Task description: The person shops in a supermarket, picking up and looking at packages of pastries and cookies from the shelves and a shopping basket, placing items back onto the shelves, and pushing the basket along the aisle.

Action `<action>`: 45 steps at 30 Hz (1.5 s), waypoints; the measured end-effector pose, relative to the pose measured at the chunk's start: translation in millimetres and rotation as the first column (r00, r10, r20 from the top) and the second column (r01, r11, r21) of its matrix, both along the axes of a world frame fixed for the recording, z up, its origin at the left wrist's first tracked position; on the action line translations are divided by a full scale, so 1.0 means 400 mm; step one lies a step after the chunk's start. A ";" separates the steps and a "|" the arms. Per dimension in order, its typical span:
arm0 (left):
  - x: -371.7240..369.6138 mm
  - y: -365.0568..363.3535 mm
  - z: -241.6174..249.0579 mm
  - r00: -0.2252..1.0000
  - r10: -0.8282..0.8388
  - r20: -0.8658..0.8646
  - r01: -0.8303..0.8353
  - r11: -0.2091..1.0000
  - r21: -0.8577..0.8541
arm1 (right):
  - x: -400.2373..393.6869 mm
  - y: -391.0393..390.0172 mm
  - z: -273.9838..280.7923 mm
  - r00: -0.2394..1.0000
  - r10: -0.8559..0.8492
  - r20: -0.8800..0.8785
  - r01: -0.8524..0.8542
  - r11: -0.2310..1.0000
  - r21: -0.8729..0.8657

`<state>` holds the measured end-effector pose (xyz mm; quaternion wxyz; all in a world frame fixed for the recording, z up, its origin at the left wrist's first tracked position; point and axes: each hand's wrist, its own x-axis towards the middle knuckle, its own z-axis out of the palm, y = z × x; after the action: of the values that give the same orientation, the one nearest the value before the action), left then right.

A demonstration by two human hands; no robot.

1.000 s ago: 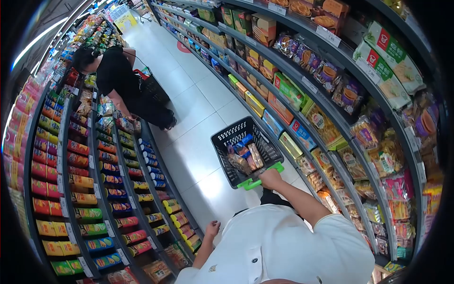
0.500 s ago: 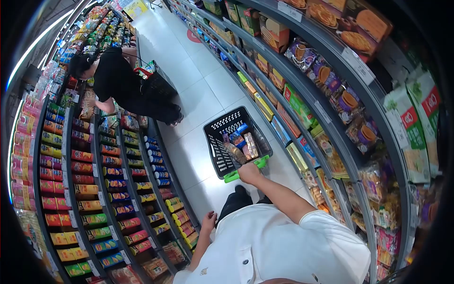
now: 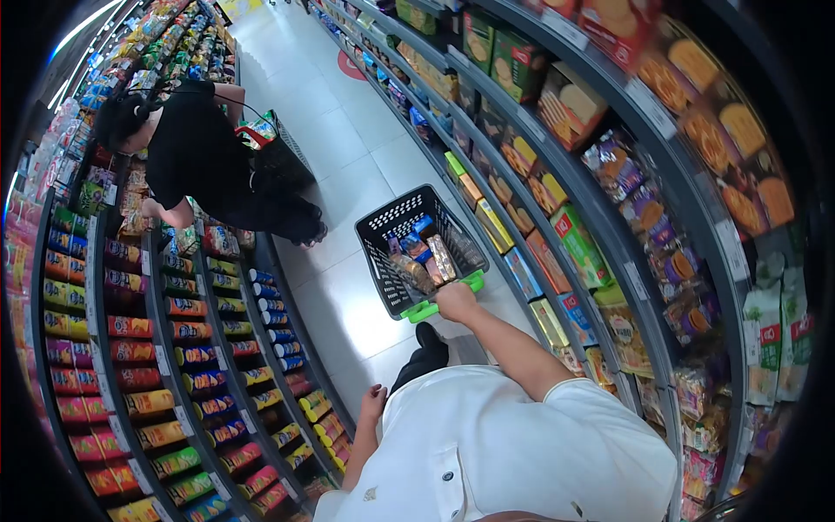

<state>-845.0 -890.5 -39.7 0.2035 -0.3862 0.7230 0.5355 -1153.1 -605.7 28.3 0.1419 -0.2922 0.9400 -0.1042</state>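
Observation:
My right hand [image 3: 457,302] is closed round the green handle [image 3: 423,311] of a black shopping basket [image 3: 370,270] with perforated walls. The basket is ahead of me, low over the aisle floor. Several packaged goods lie inside, among them a blue packet [image 3: 419,249], a long clear-wrapped pack [image 3: 442,258] and a brownish packet [image 3: 412,273]. My left hand [image 3: 374,403] hangs at my side near the left shelves, its fingers loosely curled with nothing visible in them.
Shelves of canned and bagged snacks [image 3: 196,357] line the left side. Boxed and bagged biscuits [image 3: 578,248] fill the right shelves. Ahead on the left, a person in black [image 3: 196,161] bends toward the shelf with a dark basket [image 3: 291,161]. The tiled floor [image 3: 339,183] runs between.
I have moved forward along the aisle, and the shelves have shifted in view. The basket has swung slightly and remains in my right hand. The other person still leans toward the shelf.

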 end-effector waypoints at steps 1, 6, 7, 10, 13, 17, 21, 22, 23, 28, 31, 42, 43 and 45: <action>-0.054 -0.039 0.019 1.000 0.023 0.007 -0.023 1.000 0.014 | -0.036 -0.026 -0.002 1.000 -0.027 -0.003 0.027 1.000 0.007; -0.225 -0.212 0.022 0.992 0.070 -0.103 -0.069 0.998 0.006 | -0.188 -0.110 -0.005 0.999 -0.043 0.019 0.042 0.998 0.047; -0.238 -0.228 0.031 0.993 0.072 -0.096 -0.071 0.997 0.012 | -0.220 -0.124 0.003 0.999 -0.039 0.020 0.038 0.999 0.038; -0.299 -0.298 0.052 0.986 0.127 -0.106 -0.127 0.992 0.006 | -0.308 -0.185 0.012 0.999 -0.049 0.013 0.049 0.999 0.009; -0.296 -0.311 0.021 0.987 0.161 0.018 -0.161 0.987 -0.006 | -0.404 -0.229 0.014 0.999 -0.019 0.039 0.016 0.998 0.067; -0.281 -0.268 -0.012 0.984 0.164 0.070 -0.165 0.986 0.008 | -0.538 -0.293 0.015 0.998 -0.060 0.004 0.060 0.998 0.027; -0.380 -0.222 0.044 0.991 0.032 0.128 -0.027 0.999 -0.037 | -0.694 -0.366 0.027 0.999 -0.046 -0.013 0.046 0.999 -0.008; -0.413 -0.216 0.064 0.991 0.045 0.127 -0.040 0.998 -0.038 | -0.731 -0.386 0.050 1.000 -0.020 -0.003 0.020 1.000 0.000; -0.454 -0.205 0.080 0.986 0.078 0.144 -0.069 0.996 -0.061 | -0.773 -0.399 0.065 1.000 -0.006 -0.005 0.006 1.000 -0.006; -0.644 -0.166 0.128 0.965 0.229 0.124 -0.219 0.972 -0.089 | -0.978 -0.455 0.068 0.999 0.031 0.031 -0.030 0.999 -0.021; -0.780 -0.165 0.155 0.967 0.239 0.087 -0.230 0.968 -0.101 | -1.086 -0.511 0.049 0.997 0.080 0.013 -0.079 0.996 -0.048; -1.052 -0.121 0.228 0.954 0.227 0.194 -0.195 0.966 -0.170 | -1.430 -0.673 0.070 0.996 0.087 -0.014 -0.088 0.992 -0.087; -1.069 -0.127 0.226 0.953 0.252 0.170 -0.226 0.962 -0.156 | -1.463 -0.696 0.074 0.996 0.086 -0.026 -0.088 0.993 -0.082; -1.121 -0.144 0.227 0.947 0.281 0.154 -0.260 0.955 -0.139 | -1.535 -0.738 0.083 0.996 0.083 -0.029 -0.085 0.993 -0.085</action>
<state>-1293.6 -948.0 50.9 0.1668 -0.5379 0.6729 0.4797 -1766.9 -901.0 61.7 0.1216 -0.3386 0.9233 -0.1348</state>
